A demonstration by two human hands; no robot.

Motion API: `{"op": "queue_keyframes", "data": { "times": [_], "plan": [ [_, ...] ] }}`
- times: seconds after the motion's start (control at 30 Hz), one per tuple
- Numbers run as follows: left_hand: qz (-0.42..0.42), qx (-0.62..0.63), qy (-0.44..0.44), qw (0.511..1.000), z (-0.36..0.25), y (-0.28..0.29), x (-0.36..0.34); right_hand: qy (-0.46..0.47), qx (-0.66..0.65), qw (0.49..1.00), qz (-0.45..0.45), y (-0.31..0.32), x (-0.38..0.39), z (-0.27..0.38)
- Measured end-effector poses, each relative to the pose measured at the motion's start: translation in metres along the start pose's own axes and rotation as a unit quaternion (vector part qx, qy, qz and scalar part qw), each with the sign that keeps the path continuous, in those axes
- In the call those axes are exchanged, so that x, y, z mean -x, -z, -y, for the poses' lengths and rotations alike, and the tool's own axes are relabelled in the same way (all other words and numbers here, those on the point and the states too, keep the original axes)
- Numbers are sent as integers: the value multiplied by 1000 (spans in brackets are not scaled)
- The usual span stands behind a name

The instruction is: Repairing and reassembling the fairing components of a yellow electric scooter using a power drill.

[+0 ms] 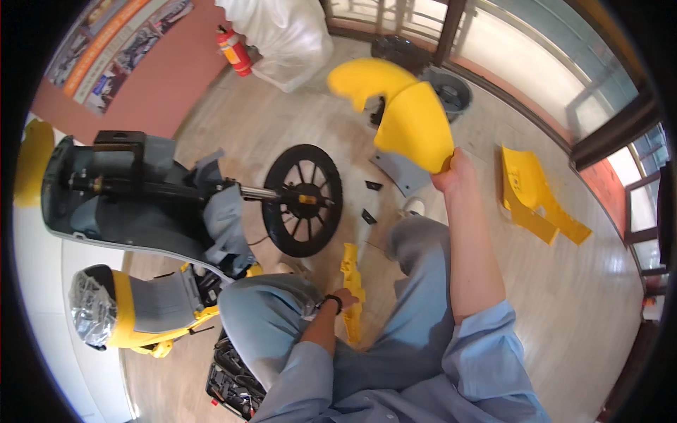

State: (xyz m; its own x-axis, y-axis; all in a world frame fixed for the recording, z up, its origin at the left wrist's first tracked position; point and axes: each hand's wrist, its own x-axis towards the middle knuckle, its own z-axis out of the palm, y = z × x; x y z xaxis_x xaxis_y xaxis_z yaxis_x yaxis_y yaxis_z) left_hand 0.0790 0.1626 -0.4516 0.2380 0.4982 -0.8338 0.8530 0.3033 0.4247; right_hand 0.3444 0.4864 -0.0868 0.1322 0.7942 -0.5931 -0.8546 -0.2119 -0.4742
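My right hand (pixel 456 171), arm stretched forward, is closed on the lower edge of a curved yellow fender (pixel 415 125) held up above the floor. Between my knees, my left hand (pixel 345 299) grips a long, narrow yellow plastic trim piece (pixel 351 264) near its middle; some of the fingers are hidden by the piece. A black spoked wheel (pixel 302 200) on a metal fork stands just left of the fender. Two small black parts (pixel 369 216) and a grey panel (pixel 402 173) lie on the floor under the fender.
A partly stripped scooter (pixel 134 187) stands at the left, beside its grey seat (pixel 163 304). A tool case (pixel 236 377) lies by my left leg. More yellow panels (pixel 532 190) lie at the right. Farther off are a fire extinguisher (pixel 233 51), white plastic bag (pixel 289 42) and grey bucket (pixel 451 92).
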Motion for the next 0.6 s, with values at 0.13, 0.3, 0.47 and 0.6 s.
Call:
{"op": "queue_keyframes", "data": {
  "times": [0.13, 0.3, 0.47, 0.6],
  "plan": [
    [6, 86, 59, 995, -92, 19, 28, 60, -66, 992, -91, 100, -42, 91],
    [-122, 112, -28, 986, -113, 39, 59, 93, -81, 985, -119, 234, -50, 98],
    [-172, 194, -108, 960, -109, 52, 67, 80, -86, 978, -170, 429, -13, 36],
    [-250, 342, -226, 877, -171, 102, 113, 75, -112, 966, -223, 615, 21, -1]
  ]
}}
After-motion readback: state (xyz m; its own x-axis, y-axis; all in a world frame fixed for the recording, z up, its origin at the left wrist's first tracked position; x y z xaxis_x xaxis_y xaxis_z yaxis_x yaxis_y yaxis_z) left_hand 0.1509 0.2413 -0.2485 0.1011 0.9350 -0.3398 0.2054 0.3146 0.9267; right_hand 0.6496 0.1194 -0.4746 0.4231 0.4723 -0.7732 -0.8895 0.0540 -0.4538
